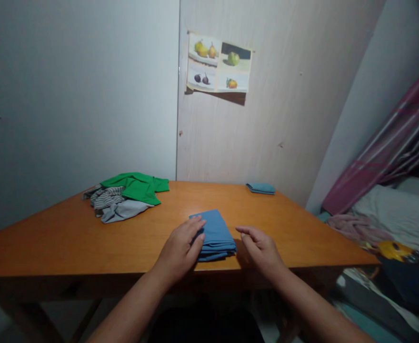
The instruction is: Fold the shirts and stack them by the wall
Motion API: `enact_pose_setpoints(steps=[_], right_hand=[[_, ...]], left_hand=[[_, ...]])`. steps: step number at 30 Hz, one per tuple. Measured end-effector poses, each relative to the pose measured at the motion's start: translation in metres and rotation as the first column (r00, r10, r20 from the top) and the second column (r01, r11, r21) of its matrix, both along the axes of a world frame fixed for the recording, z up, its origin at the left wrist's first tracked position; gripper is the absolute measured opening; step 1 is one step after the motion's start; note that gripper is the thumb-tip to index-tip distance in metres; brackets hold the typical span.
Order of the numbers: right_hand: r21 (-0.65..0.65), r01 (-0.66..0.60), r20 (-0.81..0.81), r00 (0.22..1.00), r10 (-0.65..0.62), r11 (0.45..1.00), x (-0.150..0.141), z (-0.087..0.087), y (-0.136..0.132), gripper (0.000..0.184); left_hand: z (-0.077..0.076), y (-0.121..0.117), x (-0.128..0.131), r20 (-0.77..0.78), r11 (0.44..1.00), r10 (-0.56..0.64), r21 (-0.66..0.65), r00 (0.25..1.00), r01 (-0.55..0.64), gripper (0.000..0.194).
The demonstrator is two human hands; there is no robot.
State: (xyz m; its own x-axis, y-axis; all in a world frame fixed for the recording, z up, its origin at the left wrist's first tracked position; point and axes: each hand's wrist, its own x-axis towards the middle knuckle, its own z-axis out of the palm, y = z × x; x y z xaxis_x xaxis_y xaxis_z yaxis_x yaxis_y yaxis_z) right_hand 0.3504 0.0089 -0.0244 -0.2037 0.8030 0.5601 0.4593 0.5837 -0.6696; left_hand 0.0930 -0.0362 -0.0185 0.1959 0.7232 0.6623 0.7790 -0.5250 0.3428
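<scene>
A blue garment (pixel 216 231), folded into a thick flat bundle, lies near the front edge of the wooden table. Its layered folds face me. My left hand (pixel 184 243) rests on its left side, fingers stretched out over the cloth and thumb lying along the top. Just right of the bundle, my right hand (pixel 261 247) hovers apart from it, index finger extended and thumb near it, with nothing seen between them. The other fingers of that hand are mostly hidden behind.
On the table's (pixel 284 224) left lies a loose pile with a green shirt (pixel 138 186), a striped cloth (pixel 107 197) and a grey cloth (pixel 124 209). A smaller folded blue cloth (pixel 261 188) sits at the back right corner. A bed with bedding (pixel 388 209) stands right.
</scene>
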Motion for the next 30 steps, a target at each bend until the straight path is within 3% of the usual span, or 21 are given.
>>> enact_pose_setpoints(steps=[3,6,10,13,19,23,27,30], right_hand=[[0.091,-0.016,0.079,0.997,0.009,0.996,-0.001,-0.003,-0.004,0.029],[0.186,-0.060,0.156,0.987,0.031,0.981,-0.005,-0.005,-0.012,0.029],[0.229,-0.162,0.328,0.941,0.081,0.960,-0.014,-0.005,-0.021,0.043],[0.236,-0.164,0.407,0.912,0.055,0.958,-0.016,-0.006,-0.015,0.044],[0.192,-0.051,0.393,0.919,-0.030,0.980,0.009,-0.008,0.029,0.044],[0.186,0.065,0.316,0.941,-0.122,0.980,0.016,0.008,0.046,0.042],[0.185,0.013,0.216,0.975,-0.054,0.983,-0.008,0.033,0.040,0.039],[0.154,-0.075,0.203,0.978,0.042,0.985,-0.038,0.039,0.034,0.037]], left_hand=[[-0.011,0.005,-0.003,-0.112,0.988,-0.038,-0.151,0.993,0.020,0.039],[-0.019,0.005,-0.006,-0.122,0.982,-0.018,-0.186,0.992,-0.005,0.040],[-0.015,0.002,-0.005,-0.133,0.980,-0.001,-0.199,0.991,-0.026,0.040],[-0.009,-0.004,0.003,-0.147,0.983,0.014,-0.179,0.989,-0.041,0.039],[-0.009,-0.027,0.041,-0.244,0.985,0.032,-0.157,0.969,-0.072,0.055],[-0.020,-0.037,0.066,-0.278,0.990,0.006,-0.137,0.961,-0.046,0.066],[-0.029,-0.038,0.077,-0.237,0.996,0.003,-0.087,0.971,-0.024,0.069],[-0.029,-0.040,0.079,-0.176,0.995,-0.062,-0.087,0.982,0.047,0.068]])
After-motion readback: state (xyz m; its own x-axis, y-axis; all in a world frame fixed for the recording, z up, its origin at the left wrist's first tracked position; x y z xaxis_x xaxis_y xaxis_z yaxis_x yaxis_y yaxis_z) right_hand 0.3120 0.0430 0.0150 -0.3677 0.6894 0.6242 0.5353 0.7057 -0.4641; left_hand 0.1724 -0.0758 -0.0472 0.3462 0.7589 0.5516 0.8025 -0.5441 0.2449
